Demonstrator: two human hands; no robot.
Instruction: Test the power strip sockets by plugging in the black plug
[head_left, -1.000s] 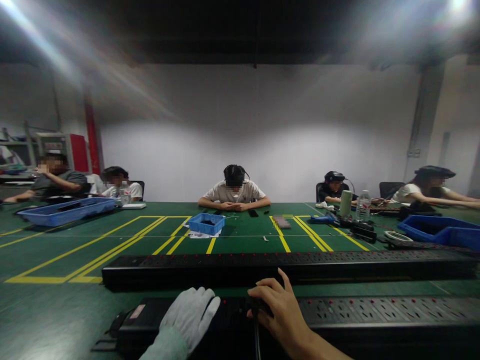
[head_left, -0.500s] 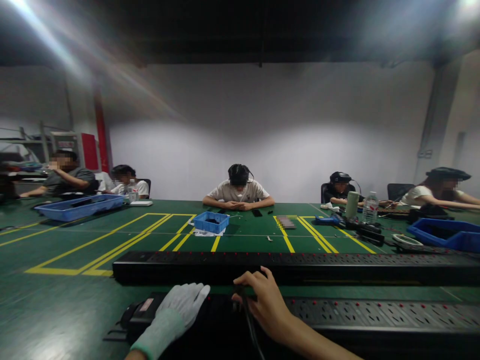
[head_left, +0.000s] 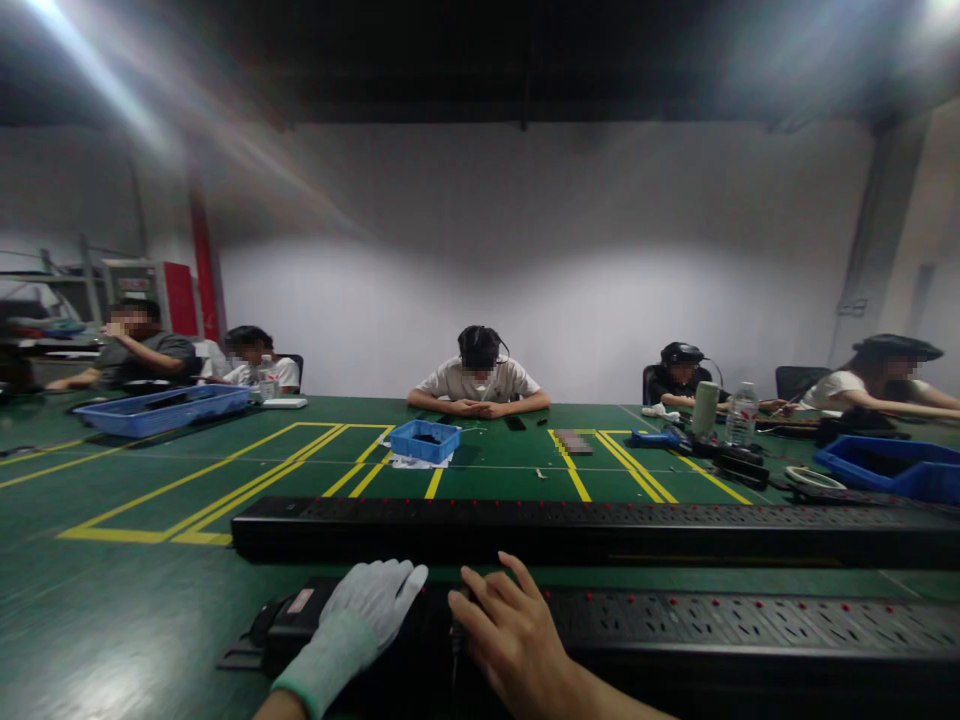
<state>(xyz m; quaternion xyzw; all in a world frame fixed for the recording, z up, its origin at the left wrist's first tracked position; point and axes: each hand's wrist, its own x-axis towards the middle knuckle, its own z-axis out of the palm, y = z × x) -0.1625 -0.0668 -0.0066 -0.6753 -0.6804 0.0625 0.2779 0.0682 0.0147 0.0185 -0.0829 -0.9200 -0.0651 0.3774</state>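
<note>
Two long black power strips lie across the green table in front of me. My left hand, in a white glove, lies flat with fingers together on the left end of the near power strip. Just to its right, my bare right hand is curled over a black plug on top of the same strip. The plug's cable runs down toward me under the hand. The far power strip lies parallel behind, untouched.
Several people sit along the table's far side. A small blue bin stands mid-table. A blue tray is at far left and another blue bin at right, near bottles and tools. Yellow lines mark the mat.
My right hand has slid left along the near strip with the plug, closing toward my gloved left hand. The left hand has stayed on the strip's end.
</note>
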